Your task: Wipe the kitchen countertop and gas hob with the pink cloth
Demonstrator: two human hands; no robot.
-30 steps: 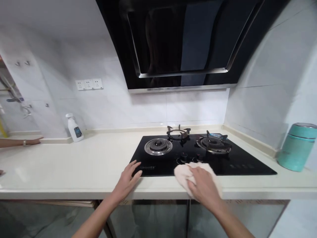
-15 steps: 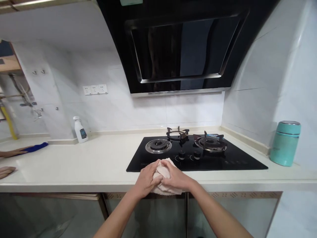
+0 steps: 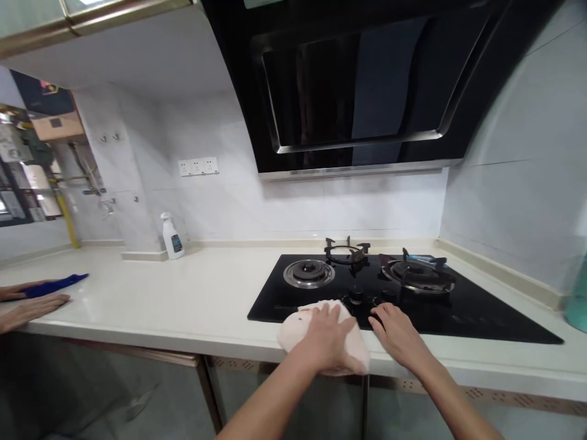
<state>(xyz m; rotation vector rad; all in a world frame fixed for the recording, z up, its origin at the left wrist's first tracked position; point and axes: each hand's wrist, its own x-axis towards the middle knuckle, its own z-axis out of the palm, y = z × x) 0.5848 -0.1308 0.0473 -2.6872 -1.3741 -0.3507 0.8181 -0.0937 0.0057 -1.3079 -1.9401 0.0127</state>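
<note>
A pale pink cloth (image 3: 293, 327) lies bunched on the front edge of the black glass hob (image 3: 458, 311), half on the cream counter (image 3: 183, 299). My left hand (image 3: 328, 339) presses down on top of it, fingers together and curled over the cloth. My right hand (image 3: 398, 333) rests just to the right of the cloth, on the hob's front edge below the two knobs (image 3: 369, 297). Its fingers are spread flat and it holds nothing.
The hob has a left burner (image 3: 309, 273) without its grate, a loose grate (image 3: 346, 252) behind it and a right burner (image 3: 417, 274). A spray bottle (image 3: 172, 237) stands at the wall. Another person's hand (image 3: 32, 308) and a blue cloth (image 3: 57, 285) are at far left. A teal container (image 3: 578, 302) shows at the right edge.
The cloth went from my right hand, through both hands together, to under my left hand. My right hand let go and moved right onto the hob edge. The view shifted left.
</note>
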